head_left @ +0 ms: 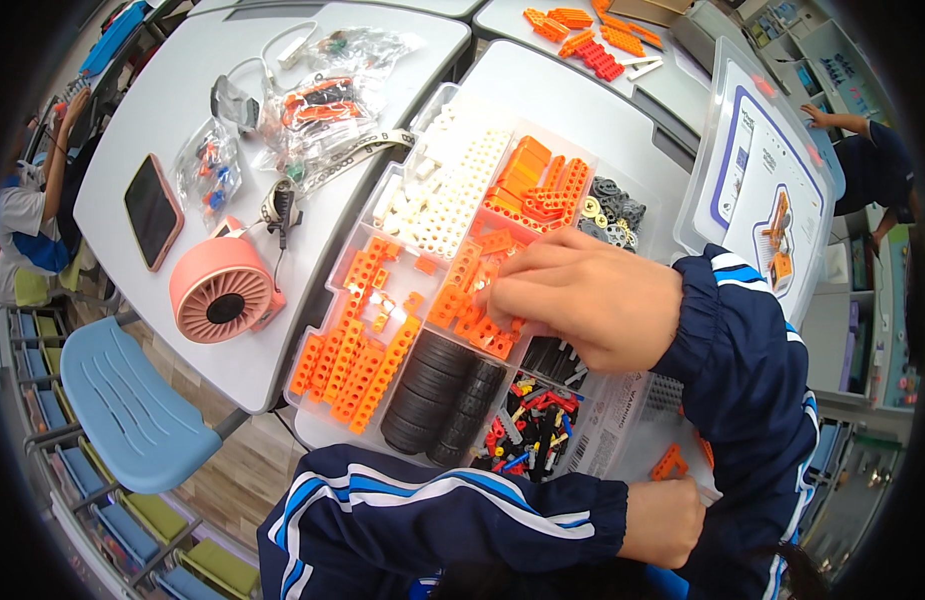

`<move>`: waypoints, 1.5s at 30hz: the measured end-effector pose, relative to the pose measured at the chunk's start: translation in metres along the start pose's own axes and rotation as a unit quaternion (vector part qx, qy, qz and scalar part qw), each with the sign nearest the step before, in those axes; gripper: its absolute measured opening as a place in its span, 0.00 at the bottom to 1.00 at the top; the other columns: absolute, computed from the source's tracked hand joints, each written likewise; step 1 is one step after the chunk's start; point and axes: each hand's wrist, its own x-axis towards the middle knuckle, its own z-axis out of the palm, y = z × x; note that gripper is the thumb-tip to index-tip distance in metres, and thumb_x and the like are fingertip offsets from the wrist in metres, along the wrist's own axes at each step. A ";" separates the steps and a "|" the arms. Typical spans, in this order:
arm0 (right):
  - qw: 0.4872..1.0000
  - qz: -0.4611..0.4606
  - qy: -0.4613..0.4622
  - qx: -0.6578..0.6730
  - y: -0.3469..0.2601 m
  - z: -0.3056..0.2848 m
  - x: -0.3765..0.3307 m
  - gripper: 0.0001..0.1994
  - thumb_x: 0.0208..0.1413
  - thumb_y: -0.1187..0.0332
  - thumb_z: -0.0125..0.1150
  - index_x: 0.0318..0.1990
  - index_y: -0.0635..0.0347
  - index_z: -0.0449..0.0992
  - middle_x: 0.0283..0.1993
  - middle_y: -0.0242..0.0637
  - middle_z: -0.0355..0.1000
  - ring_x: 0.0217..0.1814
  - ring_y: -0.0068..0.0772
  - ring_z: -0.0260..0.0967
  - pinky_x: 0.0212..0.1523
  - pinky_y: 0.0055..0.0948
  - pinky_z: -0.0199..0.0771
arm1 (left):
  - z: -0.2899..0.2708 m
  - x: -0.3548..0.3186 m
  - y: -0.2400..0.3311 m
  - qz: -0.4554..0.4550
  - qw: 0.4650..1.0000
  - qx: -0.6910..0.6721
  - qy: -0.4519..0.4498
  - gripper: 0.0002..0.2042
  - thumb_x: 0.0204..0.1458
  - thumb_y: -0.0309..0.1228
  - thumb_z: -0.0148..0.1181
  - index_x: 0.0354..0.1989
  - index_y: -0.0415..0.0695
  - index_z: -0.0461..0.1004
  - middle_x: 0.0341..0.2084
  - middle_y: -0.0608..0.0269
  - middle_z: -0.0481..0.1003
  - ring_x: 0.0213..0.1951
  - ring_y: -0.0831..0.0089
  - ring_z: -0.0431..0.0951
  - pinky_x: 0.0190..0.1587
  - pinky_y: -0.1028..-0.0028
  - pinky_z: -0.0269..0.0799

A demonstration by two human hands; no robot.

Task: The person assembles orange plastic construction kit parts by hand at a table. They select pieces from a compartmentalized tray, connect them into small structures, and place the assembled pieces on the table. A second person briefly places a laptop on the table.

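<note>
A clear plastic sorting tray (pixel 327 300) lies in front of me, with compartments of orange beams, white beams (pixel 447 190), grey gears (pixel 612 215), black tyres (pixel 442 395) and small mixed pins (pixel 532 430). My right hand (pixel 592 305) reaches in from the right, in a dark blue sleeve. Its bent fingertips are down among the small orange pieces (pixel 472 305) in the middle compartment, and whether it grips one is hidden. My left hand (pixel 662 520) is curled into a fist at the tray's near right corner. Just below it, in the tray, lies a loose orange piece (pixel 669 462).
A pink round fan (pixel 222 290), a phone (pixel 152 210) and bags of parts (pixel 317 100) lie on the table to the left. The tray's lid with a picture sheet (pixel 757 190) stands at the right. More orange beams (pixel 582 35) lie far back. A blue chair (pixel 122 400) stands at the lower left. Other people are at both edges.
</note>
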 end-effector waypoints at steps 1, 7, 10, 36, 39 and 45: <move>1.000 0.000 0.013 0.005 0.001 0.000 0.000 0.14 0.52 0.81 0.62 0.45 0.57 0.72 0.56 0.40 0.75 0.64 0.43 0.68 0.66 0.44 0.61 | -0.001 0.000 0.000 -0.001 1.000 -0.005 -0.012 0.06 0.32 0.34 0.65 0.18 0.46 0.83 0.19 0.64 0.78 0.27 0.66 0.80 0.22 0.66 0.67; 0.996 -0.039 0.081 -0.017 0.004 0.007 0.007 0.21 0.43 0.84 0.61 0.48 0.58 0.71 0.64 0.42 0.71 0.70 0.46 0.64 0.67 0.45 0.60 | -0.004 0.001 0.001 -0.009 1.000 0.005 -0.009 0.06 0.32 0.34 0.65 0.19 0.46 0.83 0.19 0.65 0.78 0.27 0.66 0.80 0.22 0.67 0.65; 0.995 -0.041 0.082 -0.034 0.005 0.010 0.008 0.24 0.40 0.84 0.61 0.48 0.58 0.70 0.61 0.41 0.72 0.69 0.46 0.64 0.69 0.45 0.60 | -0.004 0.001 0.000 -0.011 1.000 -0.008 -0.016 0.06 0.32 0.34 0.65 0.18 0.47 0.83 0.18 0.66 0.78 0.26 0.66 0.79 0.21 0.67 0.64; 1.000 0.015 0.001 -0.003 -0.013 -0.013 -0.010 0.19 0.46 0.82 0.61 0.48 0.57 0.71 0.43 0.39 0.77 0.53 0.44 0.74 0.69 0.48 0.57 | -0.010 0.002 0.001 -0.014 0.998 -0.013 -0.064 0.06 0.35 0.32 0.65 0.20 0.45 0.84 0.20 0.65 0.79 0.28 0.64 0.80 0.23 0.66 0.65; 0.995 0.060 -0.079 -0.015 -0.014 -0.002 -0.003 0.17 0.48 0.81 0.60 0.47 0.58 0.71 0.42 0.39 0.76 0.51 0.45 0.74 0.66 0.48 0.59 | -0.011 0.001 0.001 -0.010 0.998 -0.006 -0.066 0.06 0.35 0.32 0.65 0.21 0.45 0.84 0.20 0.66 0.79 0.28 0.65 0.80 0.23 0.66 0.65; 0.999 0.017 0.037 0.018 0.000 -0.002 -0.005 0.14 0.53 0.79 0.60 0.47 0.58 0.71 0.41 0.41 0.76 0.52 0.48 0.73 0.63 0.44 0.63 | -0.012 0.000 0.001 -0.014 0.997 -0.005 -0.070 0.06 0.36 0.32 0.66 0.22 0.46 0.84 0.20 0.66 0.79 0.28 0.66 0.80 0.24 0.66 0.66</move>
